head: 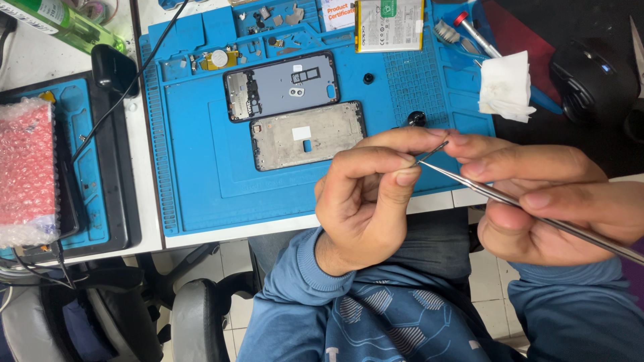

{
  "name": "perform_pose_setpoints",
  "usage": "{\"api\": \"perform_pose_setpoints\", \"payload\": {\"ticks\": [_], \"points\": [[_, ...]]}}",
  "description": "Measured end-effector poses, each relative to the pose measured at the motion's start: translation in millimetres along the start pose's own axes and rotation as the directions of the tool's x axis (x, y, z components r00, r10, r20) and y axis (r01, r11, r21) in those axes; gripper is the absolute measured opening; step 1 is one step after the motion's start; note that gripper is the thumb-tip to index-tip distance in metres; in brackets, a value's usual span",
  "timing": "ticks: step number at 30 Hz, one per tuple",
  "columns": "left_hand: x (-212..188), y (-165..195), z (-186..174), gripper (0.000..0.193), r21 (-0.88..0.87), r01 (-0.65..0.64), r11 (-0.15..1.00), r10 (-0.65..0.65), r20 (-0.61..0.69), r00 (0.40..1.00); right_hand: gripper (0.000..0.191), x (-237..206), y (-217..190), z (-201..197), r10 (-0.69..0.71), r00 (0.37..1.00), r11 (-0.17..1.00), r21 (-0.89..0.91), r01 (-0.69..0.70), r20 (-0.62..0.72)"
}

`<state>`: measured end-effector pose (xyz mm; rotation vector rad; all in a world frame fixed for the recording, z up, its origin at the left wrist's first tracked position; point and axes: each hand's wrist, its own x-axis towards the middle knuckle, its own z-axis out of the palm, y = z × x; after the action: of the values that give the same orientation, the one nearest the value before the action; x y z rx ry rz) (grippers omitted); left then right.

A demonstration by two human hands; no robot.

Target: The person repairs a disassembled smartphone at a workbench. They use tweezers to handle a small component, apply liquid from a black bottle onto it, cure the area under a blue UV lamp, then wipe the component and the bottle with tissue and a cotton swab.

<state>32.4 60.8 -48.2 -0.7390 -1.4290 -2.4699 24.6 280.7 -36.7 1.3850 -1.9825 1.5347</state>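
Note:
My left hand (365, 201) is curled over the near edge of the blue work mat (194, 167), its thumb and forefinger pinched on a tiny part that is too small to make out. My right hand (543, 201) grips thin metal tweezers (537, 211) whose tips meet that pinch. Beyond the hands, on the mat, lie a phone rear housing (282, 86) and a grey phone mid-frame (307, 136), side by side.
A phone battery (389, 25) and small loose parts sit along the mat's far edge. A white tissue (506, 86) and a screwdriver (473, 30) lie at the right, pink bubble wrap (25, 171) on a second mat at the left, a green bottle (64, 23) far left.

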Motion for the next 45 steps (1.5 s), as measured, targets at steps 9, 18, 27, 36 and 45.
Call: {"api": "perform_pose_setpoints", "payload": {"ticks": [9, 18, 27, 36, 45], "points": [[1.3, 1.1, 0.8, 0.008, -0.002, 0.009, 1.0, -0.009, -0.002, 1.0, 0.06, -11.3, 6.6, 7.3, 0.057, 0.996, 0.998, 0.012, -0.056, -0.073], [1.9, 7.0, -0.5, 0.009, -0.121, 0.121, 0.985, -0.121, 0.009, 0.993, 0.045, 0.8, 4.4, 6.2, -0.157, 0.976, 0.969, -0.215, 0.123, -0.148], [0.4, 6.5, -1.1, 0.008, -0.178, 0.123, 0.976, -0.121, 0.021, 0.992, 0.032, 17.7, 6.7, 26.9, -0.26, 0.901, 0.915, -0.386, 0.115, -0.348], [1.9, 1.3, -0.5, 0.007, -0.162, 0.1, 0.982, -0.102, 0.0, 0.995, 0.03, 4.8, 11.7, 18.8, -0.256, 0.91, 0.906, -0.409, 0.108, -0.326], [-3.9, 3.3, -1.5, 0.004, -0.013, 0.049, 0.999, -0.049, 0.001, 0.999, 0.028, 6.6, -5.1, 0.4, 0.192, 0.978, 0.957, -0.205, -0.204, -0.078]]}}
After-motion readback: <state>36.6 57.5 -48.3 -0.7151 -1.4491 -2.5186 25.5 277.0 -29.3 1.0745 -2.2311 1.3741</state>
